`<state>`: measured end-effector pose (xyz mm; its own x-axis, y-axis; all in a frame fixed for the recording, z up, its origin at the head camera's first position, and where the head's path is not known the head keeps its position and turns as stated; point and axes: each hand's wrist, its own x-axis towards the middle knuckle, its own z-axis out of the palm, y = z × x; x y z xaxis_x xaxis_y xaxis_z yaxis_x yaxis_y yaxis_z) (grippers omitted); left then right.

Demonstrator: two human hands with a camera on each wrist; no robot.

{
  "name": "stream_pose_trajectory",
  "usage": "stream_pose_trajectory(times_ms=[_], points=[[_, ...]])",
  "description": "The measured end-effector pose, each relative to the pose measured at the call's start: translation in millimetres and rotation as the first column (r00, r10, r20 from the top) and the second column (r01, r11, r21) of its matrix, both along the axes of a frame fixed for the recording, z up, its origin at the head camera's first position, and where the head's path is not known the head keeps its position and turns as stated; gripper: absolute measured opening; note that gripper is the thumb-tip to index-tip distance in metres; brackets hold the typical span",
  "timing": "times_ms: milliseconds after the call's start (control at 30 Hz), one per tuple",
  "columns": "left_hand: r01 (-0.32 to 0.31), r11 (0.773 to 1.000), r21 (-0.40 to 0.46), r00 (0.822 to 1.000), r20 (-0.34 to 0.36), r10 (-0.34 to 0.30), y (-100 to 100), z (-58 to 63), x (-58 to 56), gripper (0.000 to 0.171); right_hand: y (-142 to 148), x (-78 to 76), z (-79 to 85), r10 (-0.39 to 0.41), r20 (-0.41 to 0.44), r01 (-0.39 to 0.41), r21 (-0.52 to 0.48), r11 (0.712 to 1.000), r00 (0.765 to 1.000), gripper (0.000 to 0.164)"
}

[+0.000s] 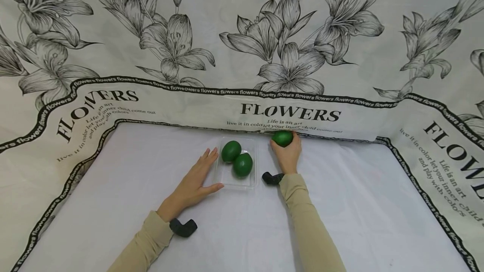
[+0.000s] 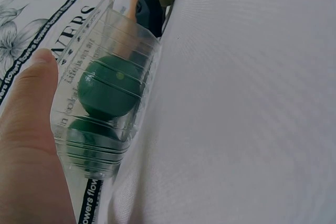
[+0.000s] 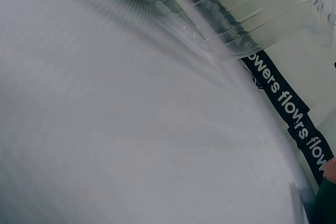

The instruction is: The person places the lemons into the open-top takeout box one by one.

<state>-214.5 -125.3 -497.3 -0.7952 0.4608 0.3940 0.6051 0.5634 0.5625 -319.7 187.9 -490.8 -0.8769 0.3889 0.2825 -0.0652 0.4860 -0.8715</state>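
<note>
A clear plastic container (image 1: 230,181) stands on the white cloth with two smooth green limes (image 1: 231,151) inside, lying close together. My left hand (image 1: 190,186) rests along the container's left side, fingers extended and thumb at its near corner. In the left wrist view the thumb (image 2: 29,129) shows beside the ribbed clear wall. To the right of the container, my right hand (image 1: 289,156) grips a third green lime (image 1: 282,138) at the back edge of the cloth. The right wrist view catches only a bit of this lime (image 3: 326,200) and a fingertip.
Behind the white cloth (image 1: 351,205) rises a backdrop (image 1: 211,108) printed with lilies and lettering, which also borders both sides. A black wrist mount (image 1: 183,228) sits on the left wrist, another black mount (image 1: 272,178) on the right.
</note>
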Motion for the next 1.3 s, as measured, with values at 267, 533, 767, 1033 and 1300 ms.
stream_pose_trajectory(times_ms=[267,533,767,1033,1300], points=[[-0.004,1.0,-0.005,1.0,0.012,0.004,0.7,0.5,-0.2,0.09,1.3,9.2,-0.7,0.033,0.025,-0.033,0.006,0.999,0.999,0.085],[-0.003,1.0,-0.006,1.0,0.013,0.003,0.9,-1.5,-1.3,0.09,0.6,26.2,4.7,0.076,0.061,-0.075,-0.013,0.997,0.995,0.081],[-0.002,1.0,0.001,1.0,0.015,0.002,0.4,-2.8,-1.9,0.09,-0.1,36.5,8.6,0.122,0.065,-0.12,-0.026,0.992,0.99,0.081],[0.002,1.0,0.012,1.0,0.002,-0.002,0.9,-1.0,-1.3,0.09,-4.1,44.0,21.3,0.174,0.053,-0.169,-0.08,0.982,0.983,0.08],[-0.001,1.0,0.003,1.0,0.01,0.001,0.3,-0.4,-0.4,0.09,-14.8,54.3,43.0,0.245,-0.007,-0.244,-0.105,0.964,0.97,0.08]])
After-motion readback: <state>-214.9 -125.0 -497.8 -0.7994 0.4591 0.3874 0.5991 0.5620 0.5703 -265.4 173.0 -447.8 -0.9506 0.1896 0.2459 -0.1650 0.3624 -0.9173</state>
